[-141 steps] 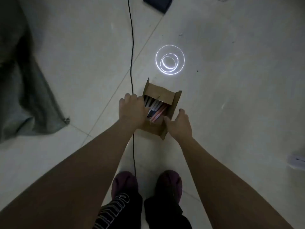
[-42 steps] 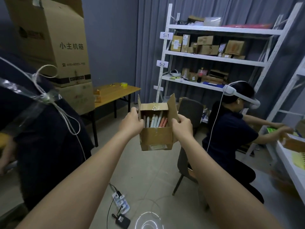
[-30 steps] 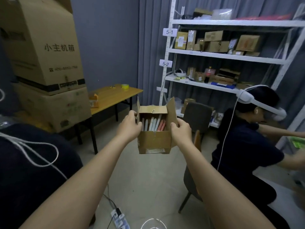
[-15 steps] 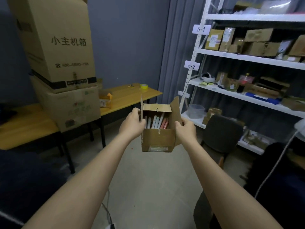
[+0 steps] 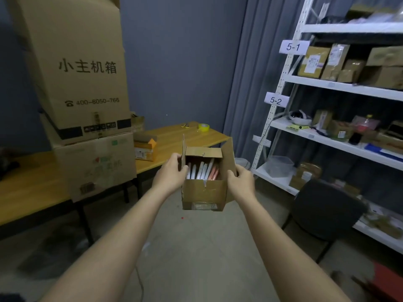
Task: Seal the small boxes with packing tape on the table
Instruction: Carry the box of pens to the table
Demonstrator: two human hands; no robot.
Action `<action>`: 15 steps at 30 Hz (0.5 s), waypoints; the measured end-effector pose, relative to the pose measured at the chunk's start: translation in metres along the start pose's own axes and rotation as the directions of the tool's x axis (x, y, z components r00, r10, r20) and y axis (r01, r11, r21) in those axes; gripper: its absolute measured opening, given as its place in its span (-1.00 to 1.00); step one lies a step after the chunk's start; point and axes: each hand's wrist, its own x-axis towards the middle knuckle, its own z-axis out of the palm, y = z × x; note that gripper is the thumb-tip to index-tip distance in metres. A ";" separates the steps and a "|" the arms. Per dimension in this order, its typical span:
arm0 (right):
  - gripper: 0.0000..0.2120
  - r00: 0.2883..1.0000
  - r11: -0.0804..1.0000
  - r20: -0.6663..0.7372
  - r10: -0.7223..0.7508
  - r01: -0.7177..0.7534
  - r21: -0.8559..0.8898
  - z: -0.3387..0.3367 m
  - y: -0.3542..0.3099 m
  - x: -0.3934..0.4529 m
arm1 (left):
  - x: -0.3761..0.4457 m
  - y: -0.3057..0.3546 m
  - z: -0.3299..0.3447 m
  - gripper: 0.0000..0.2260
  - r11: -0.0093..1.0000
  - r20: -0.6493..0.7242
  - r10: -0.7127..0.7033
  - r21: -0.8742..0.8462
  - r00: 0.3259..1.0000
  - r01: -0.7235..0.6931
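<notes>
A small cardboard box (image 5: 204, 192), flaps standing open and white and pink pens (image 5: 202, 171) showing inside, is being held in the air above the floor, in front of the wooden tabletop (image 5: 174, 138). Its left wall is being gripped by the left hand (image 5: 171, 175), thumb curled over the rim; its right wall is being gripped by the right hand (image 5: 241, 179). A roll of yellow tape (image 5: 204, 126) is lying on the tabletop beyond, beside two large stacked cartons (image 5: 87, 105). White shelving (image 5: 327, 88) is standing at the right.
</notes>
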 end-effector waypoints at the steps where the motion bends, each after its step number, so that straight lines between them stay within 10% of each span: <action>1: -0.80 1.000 1.000 -0.003 0.003 -0.003 0.002 0.005 0.002 0.012 | 0.012 0.000 0.002 -0.66 1.000 0.003 -0.002 0.001 1.000 0.002; 15: -0.80 0.997 1.000 0.079 -0.013 0.012 0.012 0.056 0.015 0.200 | 0.190 0.005 0.050 -0.64 0.998 -0.047 -0.047 -0.036 0.998 0.045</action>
